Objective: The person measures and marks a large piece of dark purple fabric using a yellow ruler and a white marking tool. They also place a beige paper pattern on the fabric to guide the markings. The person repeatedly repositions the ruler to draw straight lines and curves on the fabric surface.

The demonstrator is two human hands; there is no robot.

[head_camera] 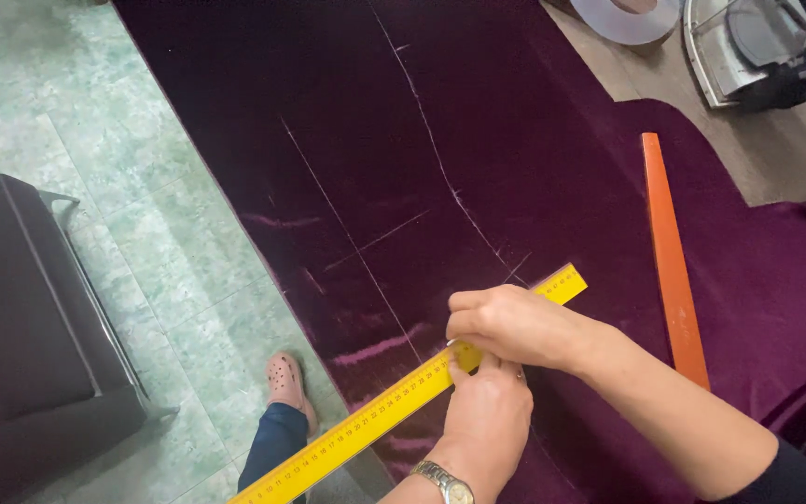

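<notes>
Head view: the yellow metal ruler (403, 397) lies slantwise across the dark purple velvet fabric (478, 140), passing under both hands. The left hand (487, 420), with a wristwatch (445, 483), presses it flat, fingers curled over its edge. The right hand (506, 322) is pinched shut above the ruler; what it holds is hidden. White chalk lines (352, 238) cross the plush cloth, with an orange wooden strip (672, 261) well apart.

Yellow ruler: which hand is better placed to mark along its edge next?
Right, probably: the right hand sits pinched at the yellow ruler's upper edge, while the left hand presses the ruler onto the purple velvet.
</notes>
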